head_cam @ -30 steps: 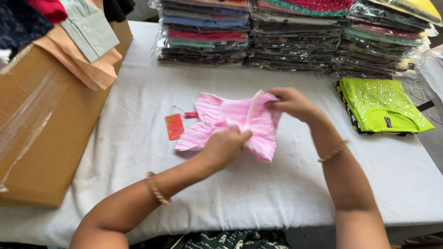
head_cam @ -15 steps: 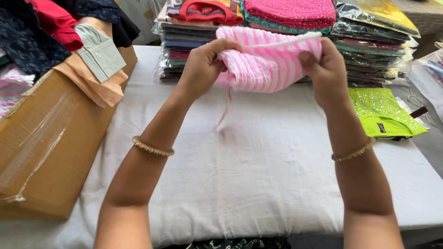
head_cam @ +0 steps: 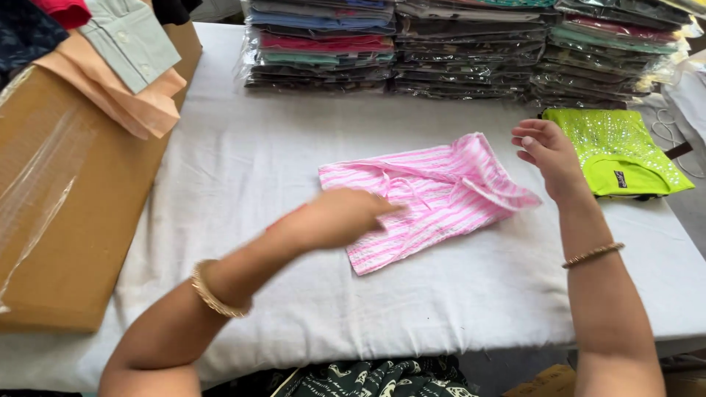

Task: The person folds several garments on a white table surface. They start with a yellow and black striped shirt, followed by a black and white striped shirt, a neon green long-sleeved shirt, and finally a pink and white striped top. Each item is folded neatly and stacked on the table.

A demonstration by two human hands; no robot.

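Here, two hands work over a soft, pink-and-white striped folded cloth garment (head_cam: pixel 434 197) on the white cloth-covered table (head_cam: pixel 243 176).

It lies flat in the middle of the table, a bit toward the far edge. It looks light and floppy, not stiff or slippery, so it would be best held by its edges or corners. The left hand (head_cam: pixel 338 217) is blurry; it lies low over the near left part of the garment, fingers stretched out flat, gripping nothing. The right hand (head_cam: pixel 546 153) is raised just beside the garment's right corner, open, fingers a little curled, holding nothing. A bright green sparkly folded top (head_cam: pixel 614 151) sits near the right edge.
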